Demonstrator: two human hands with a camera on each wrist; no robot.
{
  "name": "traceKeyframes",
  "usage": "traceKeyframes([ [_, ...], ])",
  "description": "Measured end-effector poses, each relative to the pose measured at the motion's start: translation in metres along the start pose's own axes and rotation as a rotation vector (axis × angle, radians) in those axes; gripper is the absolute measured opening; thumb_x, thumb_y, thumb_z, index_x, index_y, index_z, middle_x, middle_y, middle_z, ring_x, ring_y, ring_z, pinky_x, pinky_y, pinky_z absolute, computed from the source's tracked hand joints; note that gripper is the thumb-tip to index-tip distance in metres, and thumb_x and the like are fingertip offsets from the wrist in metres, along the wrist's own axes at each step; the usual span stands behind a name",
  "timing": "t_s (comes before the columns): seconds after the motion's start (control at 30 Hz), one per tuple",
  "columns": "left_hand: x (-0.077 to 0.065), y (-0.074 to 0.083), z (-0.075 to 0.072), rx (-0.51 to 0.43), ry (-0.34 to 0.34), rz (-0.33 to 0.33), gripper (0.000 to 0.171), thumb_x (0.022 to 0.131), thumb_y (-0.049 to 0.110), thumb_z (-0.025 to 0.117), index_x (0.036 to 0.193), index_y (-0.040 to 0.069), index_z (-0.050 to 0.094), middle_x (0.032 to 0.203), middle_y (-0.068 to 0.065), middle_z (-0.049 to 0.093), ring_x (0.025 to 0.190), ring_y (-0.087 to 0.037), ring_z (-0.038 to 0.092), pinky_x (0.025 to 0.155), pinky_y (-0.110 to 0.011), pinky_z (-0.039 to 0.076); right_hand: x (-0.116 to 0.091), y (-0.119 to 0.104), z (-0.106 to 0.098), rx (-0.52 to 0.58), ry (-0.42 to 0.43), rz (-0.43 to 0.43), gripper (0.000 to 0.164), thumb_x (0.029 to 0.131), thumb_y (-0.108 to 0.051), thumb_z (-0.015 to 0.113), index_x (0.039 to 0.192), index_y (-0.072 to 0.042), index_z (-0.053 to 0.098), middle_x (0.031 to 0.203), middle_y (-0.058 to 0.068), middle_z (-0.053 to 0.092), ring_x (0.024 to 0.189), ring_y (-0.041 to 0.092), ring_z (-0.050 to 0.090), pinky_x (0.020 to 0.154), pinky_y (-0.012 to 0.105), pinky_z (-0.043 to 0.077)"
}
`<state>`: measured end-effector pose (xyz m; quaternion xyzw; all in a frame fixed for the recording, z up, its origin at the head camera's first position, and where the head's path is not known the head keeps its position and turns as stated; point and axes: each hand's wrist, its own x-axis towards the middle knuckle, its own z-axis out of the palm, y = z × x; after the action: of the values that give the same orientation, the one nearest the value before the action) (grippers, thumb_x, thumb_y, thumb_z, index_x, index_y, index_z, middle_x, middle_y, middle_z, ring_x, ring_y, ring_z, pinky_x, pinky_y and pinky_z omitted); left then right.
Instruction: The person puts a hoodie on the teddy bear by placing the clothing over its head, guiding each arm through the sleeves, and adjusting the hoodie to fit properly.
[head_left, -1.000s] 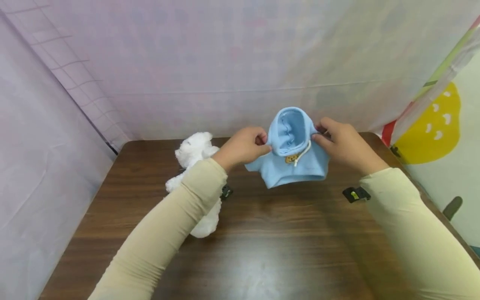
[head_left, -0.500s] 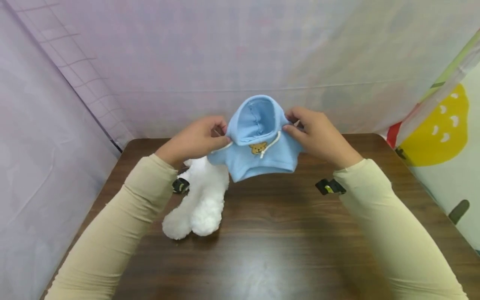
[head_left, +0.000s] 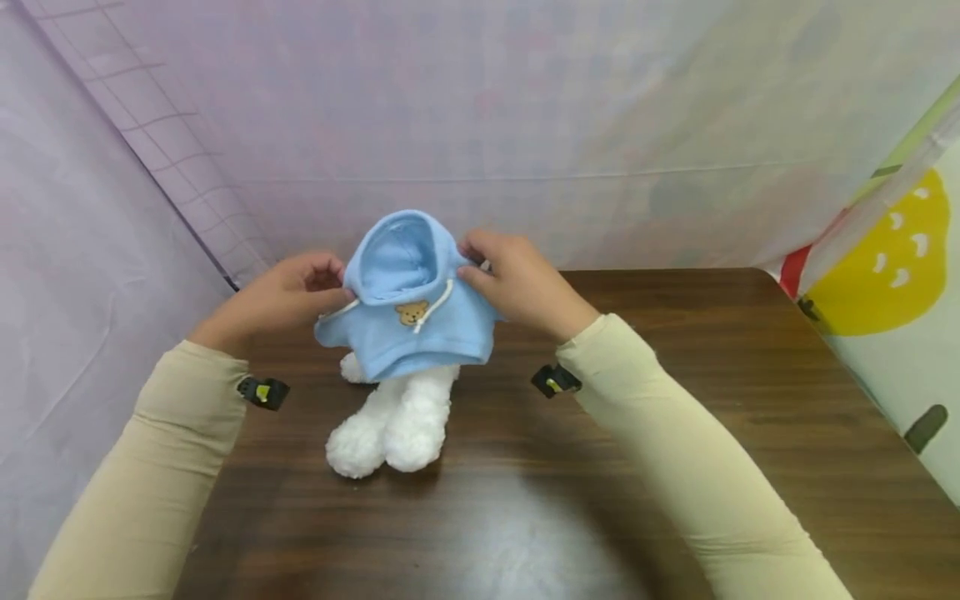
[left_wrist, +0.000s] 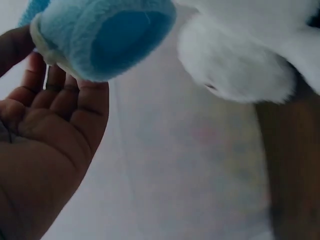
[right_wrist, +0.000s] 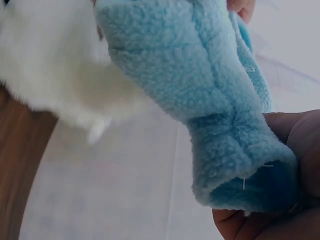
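A small light-blue doll hoodie (head_left: 420, 342) with a bear face and white drawstring is stretched between both hands, its hood opening facing me. My left hand (head_left: 281, 296) pinches it by the left side of the hood. On the other side my right hand (head_left: 521, 279) pinches the hood's edge near the shoulder. Behind and beneath the garment lies a white plush toy (head_left: 412, 425); its legs and one paw show, while its head and body are hidden in the head view. In the left wrist view a sleeve (left_wrist: 132, 37) hangs beside the plush's white head (left_wrist: 235, 60).
The brown wooden table (head_left: 675, 367) extends to the right and front. A pale patterned curtain (head_left: 525, 125) hangs along the back, another white sheet (head_left: 82, 317) on the left. Black straps with buckles (head_left: 557, 380) sit at the wrists.
Both hands have carried the hoodie leftward from the right of the plush toy to over it. The garment now covers the toy's upper part in the head view.
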<state>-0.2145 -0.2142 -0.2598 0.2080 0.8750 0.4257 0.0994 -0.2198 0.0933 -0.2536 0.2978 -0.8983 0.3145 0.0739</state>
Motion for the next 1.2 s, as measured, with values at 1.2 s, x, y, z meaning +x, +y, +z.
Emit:
traceKeyframes([
  [1.2,0.041,-0.103,0.074,-0.367,0.161,-0.253,0.046,0.102,0.023,0.053,0.137,-0.006,0.046,0.125,-0.018,0.055,0.099,-0.015,0.055,0.083,-0.024,0.046,0.013,0.052,0.077,-0.140,-0.089,0.230,0.035,0.099,-0.024,0.056,0.127,-0.004,0.062,0.129,0.015,0.061,0.121,0.033,0.053,0.109,0.044,0.033],
])
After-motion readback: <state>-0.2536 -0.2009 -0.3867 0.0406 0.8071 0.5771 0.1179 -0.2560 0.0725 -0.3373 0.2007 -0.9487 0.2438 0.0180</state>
